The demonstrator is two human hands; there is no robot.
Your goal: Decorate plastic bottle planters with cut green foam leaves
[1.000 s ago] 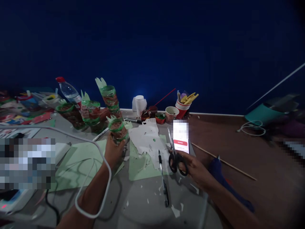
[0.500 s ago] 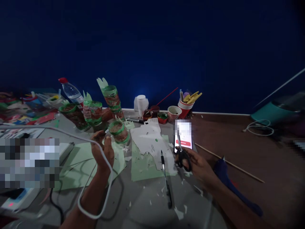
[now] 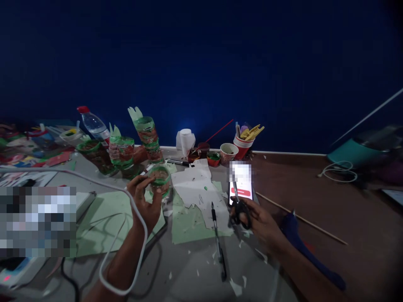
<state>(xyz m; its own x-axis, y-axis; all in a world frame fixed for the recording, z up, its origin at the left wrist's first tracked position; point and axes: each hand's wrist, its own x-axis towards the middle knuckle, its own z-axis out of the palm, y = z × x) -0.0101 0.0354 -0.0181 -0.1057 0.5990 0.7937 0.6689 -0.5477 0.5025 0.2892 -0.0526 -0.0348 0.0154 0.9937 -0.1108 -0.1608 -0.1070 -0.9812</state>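
Observation:
My left hand [image 3: 145, 204] has its thumb and fingers on the near side of a small clear plastic cup [image 3: 163, 183] painted in green and brown bands. A white cable [image 3: 143, 216] loops over that wrist. My right hand [image 3: 262, 220] holds black-handled scissors [image 3: 241, 212], their blades pointing away over a lit phone [image 3: 244, 180]. Between my hands lie a torn white sheet [image 3: 192, 184], a green sheet [image 3: 185, 228] and a black pen [image 3: 218, 239]. Behind the left hand stand a taller painted bottle piece [image 3: 147, 133] with pale paper leaves and another painted one [image 3: 122, 151].
A red-capped water bottle [image 3: 94, 124] leans at the back left. Paint cups [image 3: 228, 153] and a red cup of yellow utensils [image 3: 243, 147] line the wall. A wooden stick [image 3: 302, 216] and a dark blue tool [image 3: 307, 245] lie right. Paper scraps dot the grey tabletop.
My left hand has moved up and to the right, from beside the small painted cup onto it. The scissors stay in my right hand, nearly unmoved.

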